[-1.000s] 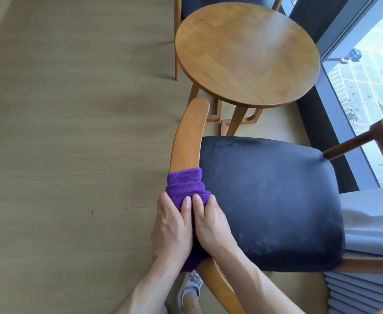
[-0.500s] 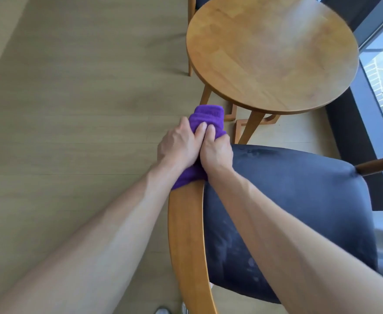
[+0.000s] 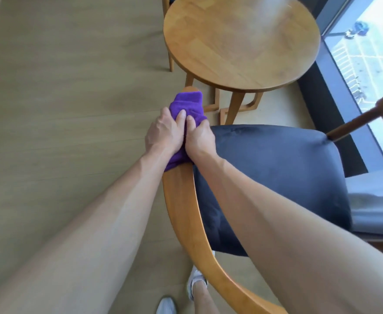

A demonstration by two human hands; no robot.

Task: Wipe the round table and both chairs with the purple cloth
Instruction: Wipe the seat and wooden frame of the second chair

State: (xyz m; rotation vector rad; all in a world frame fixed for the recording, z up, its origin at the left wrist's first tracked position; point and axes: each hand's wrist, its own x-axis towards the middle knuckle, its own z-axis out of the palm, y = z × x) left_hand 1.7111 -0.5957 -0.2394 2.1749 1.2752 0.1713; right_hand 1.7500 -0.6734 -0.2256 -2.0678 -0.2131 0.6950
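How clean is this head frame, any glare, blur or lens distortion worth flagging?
Head view: pale glare streaks across the round table; the window at right is bright and washed out; the forearms balloon toward the bottom edge from wide-angle distortion; both hands, left hand and right hand, and the purple cloth look reasonably sharp.

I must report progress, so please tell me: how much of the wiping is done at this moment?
Done: nothing shows for certain; the table top carries no wipe marks I can read. In hand: both hands, left and right, hold the cloth wrapped around the near chair's wooden arm, close to its front end. Left: the seat looks dusty, and the far chair is barely in view.
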